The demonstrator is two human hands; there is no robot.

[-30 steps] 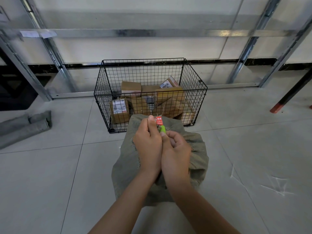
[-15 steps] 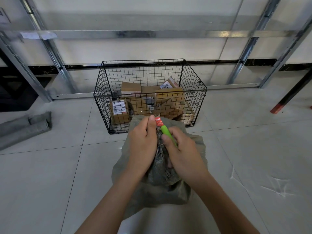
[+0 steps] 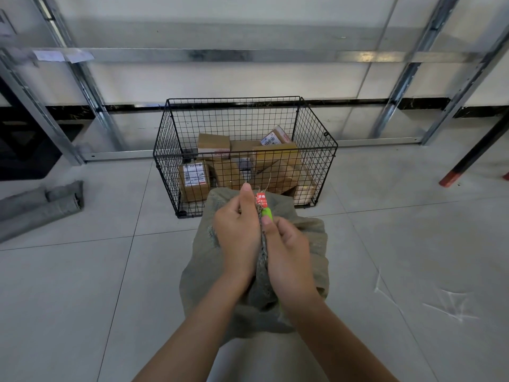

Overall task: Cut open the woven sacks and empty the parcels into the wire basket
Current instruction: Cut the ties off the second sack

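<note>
Our right hand (image 3: 289, 252) has closed in beside our left hand (image 3: 237, 232); both clench the grey-green woven sack (image 3: 314, 244), the right also gripping a lime-green plastic cutter (image 3: 266, 213).

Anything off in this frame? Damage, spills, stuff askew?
White star-shaped marks, cracks or scratches, cannot tell which, on the floor tile right of the woven sack. Parcels in the wire basket lie jumbled and tilted, none outside it. Nothing spilled.
</note>
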